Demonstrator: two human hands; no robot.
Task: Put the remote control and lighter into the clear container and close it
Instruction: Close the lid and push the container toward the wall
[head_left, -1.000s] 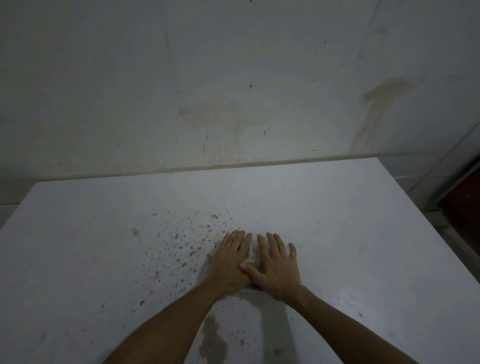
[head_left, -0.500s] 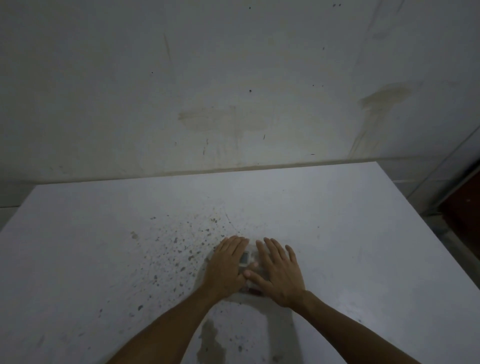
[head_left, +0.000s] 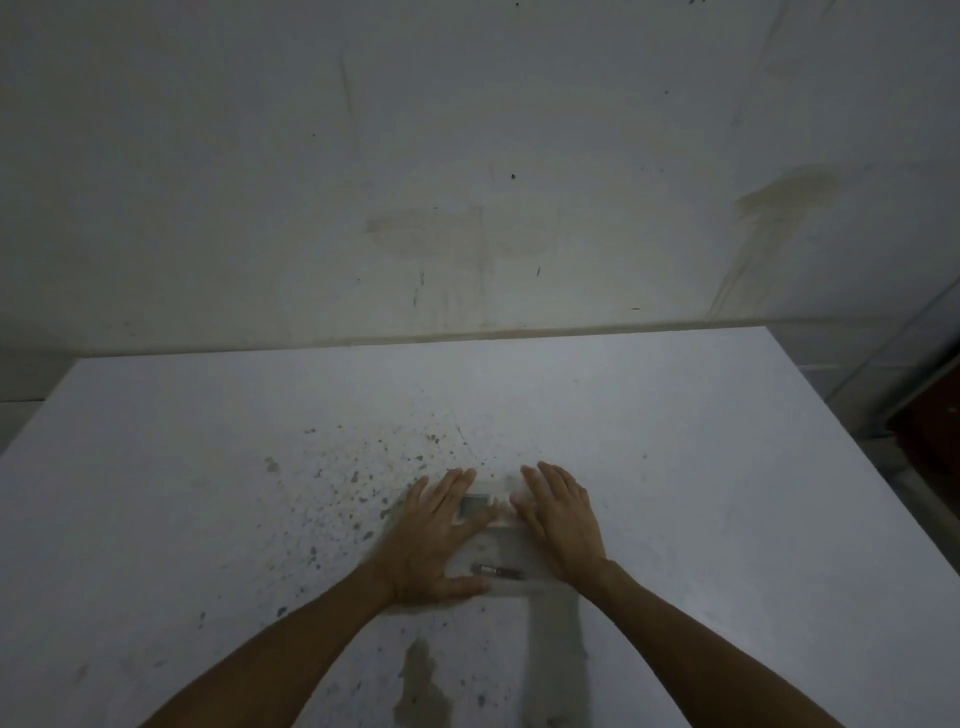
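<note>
A clear container (head_left: 493, 545) lies flat on the white table (head_left: 701, 467), its lid on top. Through the lid I make out a white remote control (head_left: 475, 506) with a grey screen at the far end and a dark lighter (head_left: 497, 571) lying crosswise at the near end. My left hand (head_left: 436, 540) rests flat on the container's left side, fingers together and pointing away from me. My right hand (head_left: 563, 519) lies flat on its right side. Neither hand grips anything.
The table is speckled with dark spots (head_left: 353, 499) left of the container and has a stain (head_left: 421, 686) near me. A stained wall (head_left: 467, 182) rises behind the far edge. Past the table's right edge stands dark furniture (head_left: 930, 431).
My hands, pressed together over the container a second ago, have slid apart to its left and right sides, uncovering the remote control and lighter under the lid.
</note>
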